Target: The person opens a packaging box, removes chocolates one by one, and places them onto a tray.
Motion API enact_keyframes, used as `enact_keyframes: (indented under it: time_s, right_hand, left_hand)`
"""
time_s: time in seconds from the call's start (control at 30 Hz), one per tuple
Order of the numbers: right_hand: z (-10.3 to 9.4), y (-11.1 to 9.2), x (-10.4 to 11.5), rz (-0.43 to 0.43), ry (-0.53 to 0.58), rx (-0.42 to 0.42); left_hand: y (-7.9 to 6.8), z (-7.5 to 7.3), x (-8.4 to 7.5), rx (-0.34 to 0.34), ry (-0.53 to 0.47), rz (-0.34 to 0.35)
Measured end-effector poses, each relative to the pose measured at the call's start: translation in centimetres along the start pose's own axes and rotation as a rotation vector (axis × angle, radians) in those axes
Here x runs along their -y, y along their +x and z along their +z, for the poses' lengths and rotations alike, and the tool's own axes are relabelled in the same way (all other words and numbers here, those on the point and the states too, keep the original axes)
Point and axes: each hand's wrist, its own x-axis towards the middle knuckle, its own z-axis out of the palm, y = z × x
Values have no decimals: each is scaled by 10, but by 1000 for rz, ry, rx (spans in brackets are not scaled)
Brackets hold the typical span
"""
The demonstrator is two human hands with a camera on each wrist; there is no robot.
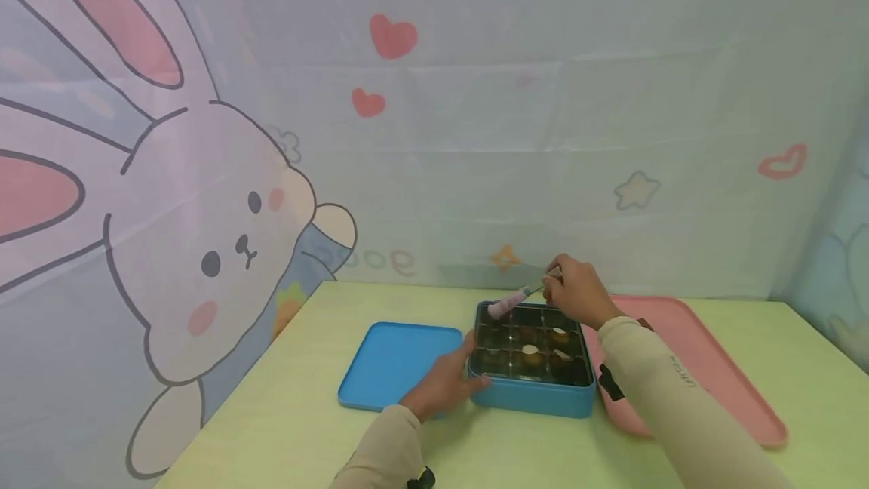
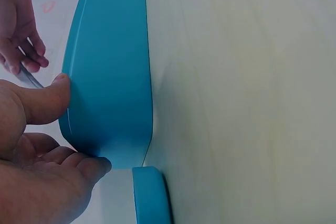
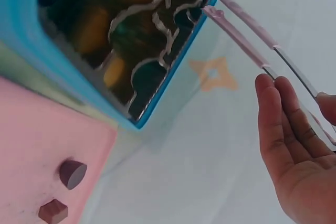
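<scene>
My left hand (image 1: 441,383) grips a blue box (image 1: 532,397) by its near left corner, thumb on the front side near the rim and fingers along the left side. Inside, the box is split by clear dividers into a grid of compartments, and some at the right and front hold small brown and pale pieces. My right hand (image 1: 577,293) pinches tongs (image 1: 511,302) with pinkish tips above the far edge of the box. The tips reach down at the far left compartment. In the right wrist view the two tong arms (image 3: 239,39) stand slightly apart.
A flat blue lid (image 1: 400,361) lies left of the box. On the right a pink tray (image 1: 713,376) sits against the box's side, carrying dark brown faceted pieces (image 3: 73,174). Behind the table (image 1: 285,398) hangs a printed cloth (image 1: 475,134) with a rabbit.
</scene>
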Motion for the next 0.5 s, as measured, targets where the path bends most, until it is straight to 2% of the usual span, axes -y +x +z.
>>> enact_keyframes:
  time_s: [0.27,0.5]
  right_hand:
    - [-21,-11,-11,34,98,-52]
    - [-39,-25,-18,50,133,-78]
  left_hand:
    - [1,0,0,3,-2,-2]
    - [1,2,1,2,-14,5]
